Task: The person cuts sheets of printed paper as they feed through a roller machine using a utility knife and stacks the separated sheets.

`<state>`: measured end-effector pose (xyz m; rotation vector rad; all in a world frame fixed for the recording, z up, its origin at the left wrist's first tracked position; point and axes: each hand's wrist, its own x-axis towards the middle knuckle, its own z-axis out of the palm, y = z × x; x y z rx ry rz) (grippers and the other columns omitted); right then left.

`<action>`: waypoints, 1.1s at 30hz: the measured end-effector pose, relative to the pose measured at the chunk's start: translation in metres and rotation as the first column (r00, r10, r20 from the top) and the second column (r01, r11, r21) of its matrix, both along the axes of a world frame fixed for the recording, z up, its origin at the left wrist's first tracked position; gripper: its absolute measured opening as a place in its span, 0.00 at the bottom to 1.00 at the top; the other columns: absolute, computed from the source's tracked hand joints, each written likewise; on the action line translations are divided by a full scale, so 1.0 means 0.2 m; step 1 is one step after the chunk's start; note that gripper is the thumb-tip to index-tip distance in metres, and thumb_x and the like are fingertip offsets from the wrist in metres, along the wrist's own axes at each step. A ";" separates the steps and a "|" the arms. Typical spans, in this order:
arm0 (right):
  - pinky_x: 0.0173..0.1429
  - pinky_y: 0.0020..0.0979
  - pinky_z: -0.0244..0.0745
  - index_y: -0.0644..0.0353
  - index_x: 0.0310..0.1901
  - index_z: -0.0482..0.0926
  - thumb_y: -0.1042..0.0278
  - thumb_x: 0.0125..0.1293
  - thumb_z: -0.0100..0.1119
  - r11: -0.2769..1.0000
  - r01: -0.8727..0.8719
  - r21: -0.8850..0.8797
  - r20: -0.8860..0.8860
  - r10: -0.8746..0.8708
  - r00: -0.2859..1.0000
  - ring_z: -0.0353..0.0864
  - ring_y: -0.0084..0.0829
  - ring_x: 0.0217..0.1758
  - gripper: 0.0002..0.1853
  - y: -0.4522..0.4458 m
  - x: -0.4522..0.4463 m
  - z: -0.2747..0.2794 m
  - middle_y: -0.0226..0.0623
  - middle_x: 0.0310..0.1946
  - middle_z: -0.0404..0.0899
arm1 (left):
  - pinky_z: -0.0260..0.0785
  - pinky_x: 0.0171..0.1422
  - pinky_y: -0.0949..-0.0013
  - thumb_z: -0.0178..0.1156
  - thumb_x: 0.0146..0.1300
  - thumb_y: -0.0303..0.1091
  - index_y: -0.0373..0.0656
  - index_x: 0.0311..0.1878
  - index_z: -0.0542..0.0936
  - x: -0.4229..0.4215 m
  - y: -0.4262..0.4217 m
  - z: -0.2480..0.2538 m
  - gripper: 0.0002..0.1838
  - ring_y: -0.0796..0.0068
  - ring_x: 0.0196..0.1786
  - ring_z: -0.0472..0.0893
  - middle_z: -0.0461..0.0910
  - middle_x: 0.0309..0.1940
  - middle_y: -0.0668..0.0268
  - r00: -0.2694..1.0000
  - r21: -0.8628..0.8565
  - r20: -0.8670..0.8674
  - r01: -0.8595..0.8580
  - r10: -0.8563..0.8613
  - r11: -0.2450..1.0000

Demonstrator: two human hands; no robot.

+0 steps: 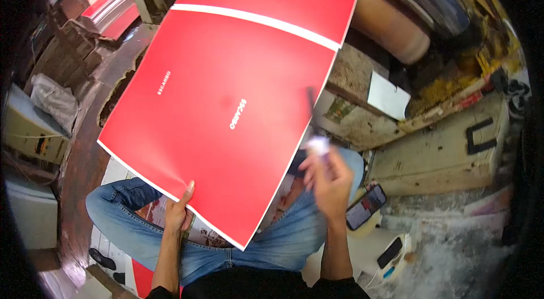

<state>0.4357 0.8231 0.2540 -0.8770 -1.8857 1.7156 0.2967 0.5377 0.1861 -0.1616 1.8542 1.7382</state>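
Note:
A large red printed sheet (226,89) with white edges and a white stripe across its upper part lies over my lap and slopes up ahead. My left hand (180,211) pinches its near edge, thumb on top. My right hand (330,180) is at the sheet's right edge, closed round a small tool (318,145) with a pale, blurred body and a dark thin tip pointing up over the sheet. What kind of tool it is cannot be made out.
Machine rollers (391,21) stand behind the sheet. To the right are a wooden box (436,152), a white card (389,95), a lit phone (366,206) by my knee and a dark phone (390,252). A plastic bag (54,101) sits at left.

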 end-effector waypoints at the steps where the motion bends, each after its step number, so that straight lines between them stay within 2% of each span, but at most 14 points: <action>1: 0.29 0.19 0.71 0.64 0.53 0.77 0.72 0.70 0.51 0.984 0.172 0.048 -0.099 -0.167 0.981 0.74 0.14 0.27 0.13 0.10 -0.06 -0.02 0.32 0.30 0.80 | 0.55 0.10 0.80 0.61 0.66 0.40 0.34 0.52 0.74 0.02 0.00 -0.01 0.20 0.87 0.14 0.70 0.80 0.29 0.68 1.000 0.042 -0.005 -0.010 0.010 0.999; 5: 0.34 0.23 0.73 0.66 0.51 0.76 0.71 0.72 0.47 0.812 0.477 0.335 -0.307 -0.385 0.870 0.76 0.20 0.31 0.12 0.42 -0.30 -0.12 0.34 0.33 0.80 | 0.64 0.13 0.79 0.61 0.65 0.37 0.34 0.53 0.72 0.07 0.07 0.08 0.19 0.81 0.16 0.75 0.80 0.31 0.63 0.944 0.135 0.093 -0.327 0.317 0.935; 6: 0.37 0.26 0.74 0.66 0.50 0.76 0.70 0.72 0.46 0.800 0.461 0.384 -0.278 -0.376 0.884 0.78 0.23 0.33 0.12 0.48 -0.34 -0.13 0.36 0.34 0.81 | 0.70 0.26 0.75 0.61 0.65 0.36 0.33 0.54 0.72 0.07 -0.01 0.08 0.20 0.77 0.27 0.79 0.80 0.37 0.61 0.977 0.098 0.103 -0.198 0.188 0.975; 10: 0.36 0.27 0.74 0.66 0.47 0.77 0.68 0.72 0.48 0.803 0.397 0.445 -0.246 -0.317 0.916 0.79 0.24 0.32 0.12 0.61 -0.45 -0.23 0.36 0.32 0.82 | 0.52 0.08 0.77 0.62 0.64 0.40 0.33 0.50 0.73 0.10 -0.01 0.15 0.20 0.80 0.07 0.66 0.78 0.22 0.65 0.992 0.098 0.082 -0.102 0.094 0.990; 13: 0.35 0.27 0.74 0.67 0.47 0.78 0.68 0.72 0.49 0.839 0.369 0.400 -0.202 -0.312 0.928 0.79 0.23 0.31 0.12 0.66 -0.48 -0.27 0.36 0.31 0.81 | 0.80 0.46 0.67 0.60 0.65 0.29 0.36 0.59 0.68 0.08 -0.07 0.22 0.21 0.65 0.47 0.82 0.76 0.51 0.53 0.968 -0.052 0.248 -0.012 0.025 0.999; 16: 0.35 0.25 0.73 0.68 0.47 0.77 0.69 0.72 0.48 0.816 0.365 0.448 -0.188 -0.313 0.931 0.79 0.22 0.31 0.12 0.70 -0.50 -0.31 0.35 0.31 0.81 | 0.82 0.41 0.69 0.60 0.65 0.30 0.36 0.58 0.69 0.09 -0.04 0.25 0.21 0.67 0.44 0.83 0.78 0.48 0.55 0.948 0.131 0.285 -0.181 0.138 0.975; 19: 0.36 0.24 0.73 0.69 0.47 0.77 0.70 0.72 0.48 0.836 0.357 0.417 -0.251 -0.272 0.929 0.78 0.21 0.32 0.12 0.72 -0.56 -0.30 0.36 0.32 0.81 | 0.82 0.39 0.69 0.61 0.65 0.31 0.35 0.57 0.69 0.10 -0.05 0.28 0.21 0.68 0.44 0.83 0.79 0.46 0.57 0.922 0.122 0.366 -0.187 0.130 0.975; 22: 0.39 0.24 0.72 0.71 0.49 0.76 0.71 0.70 0.50 0.923 0.288 0.255 -0.252 -0.224 0.941 0.77 0.20 0.34 0.13 0.78 -0.61 -0.34 0.35 0.34 0.81 | 0.77 0.25 0.76 0.61 0.65 0.35 0.34 0.54 0.71 0.11 -0.04 0.25 0.20 0.76 0.31 0.83 0.81 0.41 0.58 0.936 0.101 0.320 -0.190 0.149 0.977; 23: 0.39 0.24 0.72 0.71 0.50 0.76 0.71 0.70 0.51 0.950 0.253 0.181 -0.254 -0.203 0.946 0.77 0.19 0.34 0.13 0.80 -0.62 -0.37 0.34 0.35 0.81 | 0.70 0.18 0.78 0.61 0.65 0.37 0.33 0.52 0.72 0.12 -0.08 0.17 0.19 0.79 0.22 0.78 0.81 0.36 0.59 0.952 0.119 0.283 -0.157 0.119 0.980; 26: 0.37 0.23 0.70 0.68 0.48 0.79 0.67 0.69 0.54 0.842 0.363 0.400 -0.247 -0.282 0.927 0.74 0.18 0.31 0.13 0.90 -0.59 -0.40 0.32 0.32 0.80 | 0.54 0.08 0.79 0.61 0.65 0.44 0.33 0.47 0.75 0.10 -0.06 0.25 0.20 0.84 0.09 0.66 0.80 0.26 0.63 0.968 0.001 0.243 -0.070 0.068 0.998; 27: 0.32 0.22 0.69 0.67 0.44 0.79 0.65 0.68 0.57 0.890 0.422 0.174 -0.155 -0.398 0.904 0.73 0.18 0.28 0.12 0.80 -0.59 -0.20 0.30 0.32 0.78 | 0.46 0.05 0.79 0.61 0.65 0.47 0.34 0.45 0.76 0.09 -0.04 0.30 0.22 0.86 0.05 0.59 0.79 0.22 0.65 0.965 -0.128 0.262 0.002 0.032 0.992; 29: 0.32 0.23 0.69 0.61 0.53 0.77 0.68 0.62 0.65 0.793 0.381 0.475 -0.210 -0.318 0.925 0.71 0.21 0.26 0.18 0.90 -0.57 -0.23 0.30 0.30 0.76 | 0.48 0.06 0.79 0.61 0.64 0.50 0.35 0.44 0.77 0.09 -0.05 0.32 0.23 0.85 0.06 0.60 0.78 0.21 0.66 0.963 -0.157 0.268 0.002 0.041 0.988; 30: 0.37 0.26 0.71 0.55 0.59 0.75 0.69 0.59 0.67 0.532 0.275 0.801 -0.113 -0.317 0.942 0.73 0.26 0.32 0.24 0.93 -0.56 -0.20 0.34 0.36 0.72 | 0.47 0.06 0.79 0.61 0.64 0.50 0.35 0.44 0.77 0.08 -0.05 0.33 0.23 0.85 0.06 0.59 0.77 0.20 0.66 0.956 -0.161 0.292 0.030 0.019 0.987; 33: 0.39 0.32 0.74 0.50 0.61 0.73 0.68 0.56 0.69 0.298 0.080 0.951 -0.023 -0.191 0.981 0.73 0.36 0.39 0.29 1.04 -0.64 -0.22 0.37 0.41 0.64 | 0.50 0.09 0.79 0.60 0.65 0.50 0.37 0.47 0.77 0.09 -0.05 0.32 0.22 0.86 0.10 0.65 0.79 0.25 0.66 0.945 -0.181 0.327 0.057 0.006 0.982</action>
